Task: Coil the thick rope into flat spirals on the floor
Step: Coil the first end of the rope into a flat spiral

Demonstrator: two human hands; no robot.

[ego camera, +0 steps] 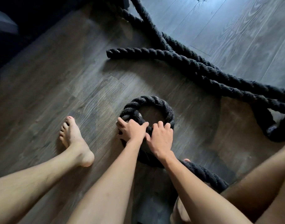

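Thick rope [148, 102] makes its first ring on the floor [41, 94] just right of the bare foot [73, 139]. Left hand [132, 129] and right hand [160, 139] curl their fingers tight on it, seemingly closing the spiral's core. Next, likely — wrap slack flat around it.

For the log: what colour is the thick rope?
The rope is black with twisted strands; head view shows it best.
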